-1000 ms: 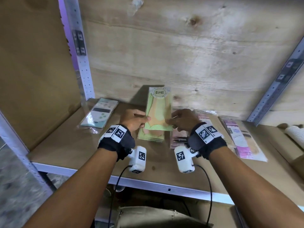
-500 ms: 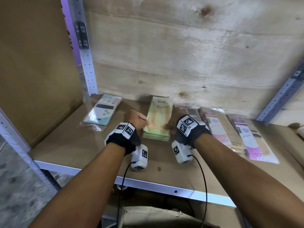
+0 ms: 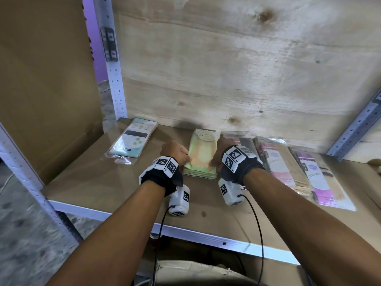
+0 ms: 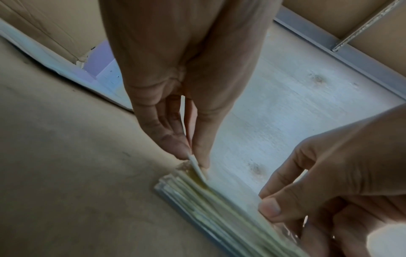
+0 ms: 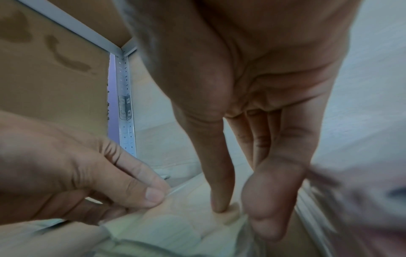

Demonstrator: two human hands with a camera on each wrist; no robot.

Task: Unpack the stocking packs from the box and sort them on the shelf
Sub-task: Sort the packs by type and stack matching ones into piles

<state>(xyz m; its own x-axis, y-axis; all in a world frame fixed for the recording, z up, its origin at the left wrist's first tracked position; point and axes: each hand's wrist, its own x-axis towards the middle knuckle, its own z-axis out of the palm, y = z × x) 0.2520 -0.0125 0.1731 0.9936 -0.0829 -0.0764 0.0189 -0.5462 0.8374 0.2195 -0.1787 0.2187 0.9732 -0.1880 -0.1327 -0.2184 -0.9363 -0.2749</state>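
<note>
A stack of green stocking packs (image 3: 203,156) labelled ENE lies flat on the cardboard-lined shelf (image 3: 99,182), near the back wall. My left hand (image 3: 186,158) pinches the left edge of the top pack between thumb and fingers (image 4: 175,147). My right hand (image 3: 213,162) pinches the right edge. In the left wrist view the stack (image 4: 211,207) shows its layered edges. In the right wrist view my right hand (image 5: 237,213) holds the top pack (image 5: 180,224) with thumb above and fingers beside it. The box is not in view.
A mint-coloured pack (image 3: 133,142) lies alone at the shelf's back left. Pink packs (image 3: 278,166) and a purple pack (image 3: 318,180) lie right of the green stack. A steel upright (image 3: 112,75) and a cardboard panel (image 3: 45,89) close the left side.
The green pack held tilted up a second ago now lies flat on the stack. Both hands have moved further in and lower with it, still gripping its edges.
</note>
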